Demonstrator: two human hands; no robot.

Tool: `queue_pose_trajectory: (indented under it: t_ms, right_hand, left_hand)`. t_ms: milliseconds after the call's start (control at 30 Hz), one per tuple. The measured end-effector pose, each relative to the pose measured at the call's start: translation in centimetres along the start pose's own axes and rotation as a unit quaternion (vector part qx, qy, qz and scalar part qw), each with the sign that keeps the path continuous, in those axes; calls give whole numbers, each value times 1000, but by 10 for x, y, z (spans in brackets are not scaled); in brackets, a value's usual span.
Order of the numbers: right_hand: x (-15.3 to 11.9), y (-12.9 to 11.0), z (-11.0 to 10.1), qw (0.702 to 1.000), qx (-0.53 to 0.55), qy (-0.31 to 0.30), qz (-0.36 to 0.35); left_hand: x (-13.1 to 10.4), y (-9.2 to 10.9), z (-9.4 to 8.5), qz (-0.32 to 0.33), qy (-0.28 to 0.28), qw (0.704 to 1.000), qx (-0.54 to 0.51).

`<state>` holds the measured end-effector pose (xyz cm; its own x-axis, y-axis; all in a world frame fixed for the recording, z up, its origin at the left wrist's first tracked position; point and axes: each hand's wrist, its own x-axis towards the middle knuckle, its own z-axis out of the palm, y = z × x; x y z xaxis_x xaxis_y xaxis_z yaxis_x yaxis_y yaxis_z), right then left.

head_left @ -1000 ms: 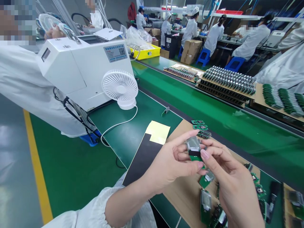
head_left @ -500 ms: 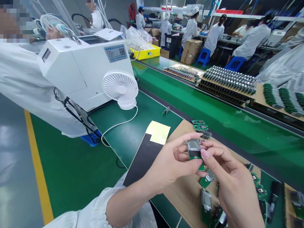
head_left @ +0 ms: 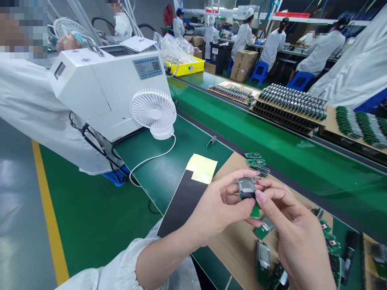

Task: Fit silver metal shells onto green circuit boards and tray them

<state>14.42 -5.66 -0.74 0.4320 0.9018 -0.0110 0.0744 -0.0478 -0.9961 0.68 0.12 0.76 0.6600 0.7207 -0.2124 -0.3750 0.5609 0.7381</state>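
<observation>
Both hands pinch one small board (head_left: 248, 192) above the cardboard sheet (head_left: 236, 245), the left hand (head_left: 219, 211) gripping its edges and the right hand (head_left: 298, 237) closing fingertips on its lower end, seemingly to steady it at eye level for inspection.

The lower part of the small green board (head_left: 253, 209) is covered by the thumbs of the left hand (head_left: 222, 207) and right hand (head_left: 298, 237), so its bottom edge cannot be seen. The right hand is cut off by the lower picture edge, and the boards (head_left: 266, 262) at the near edge of the cardboard sheet (head_left: 238, 245) are partly hidden behind it. The parts on the trays (head_left: 290, 102) at the far side of the conveyor are too small to be told apart.
</observation>
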Motion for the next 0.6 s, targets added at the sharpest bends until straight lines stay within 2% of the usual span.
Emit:
queue_pose_trajectory:
  t_ms: [367, 600]
  right_hand:
    - [1, 1, -6, 1000, 12, 13, 22]
    - [3, -1, -8, 998, 34, -54, 16]
  left_hand:
    - [1, 1, -5, 17, 8, 1000, -11]
    - [2, 0, -9, 14, 2, 1000, -18]
